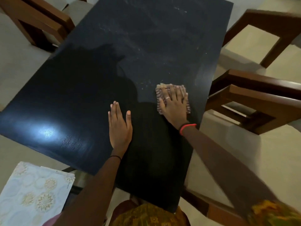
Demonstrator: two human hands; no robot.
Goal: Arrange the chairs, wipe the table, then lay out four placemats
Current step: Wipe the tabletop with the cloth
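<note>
Dim indoor shot, warm cast. One hard glare patch on the dark table [97, 79] near its left edge, light from above. Person's shadow falls across the table's near half; far half shows dusty streaks. Right forearm [228, 160] motion-blurred. Wide-angle bends chairs [260, 98] and table edges at frame borders.
</note>
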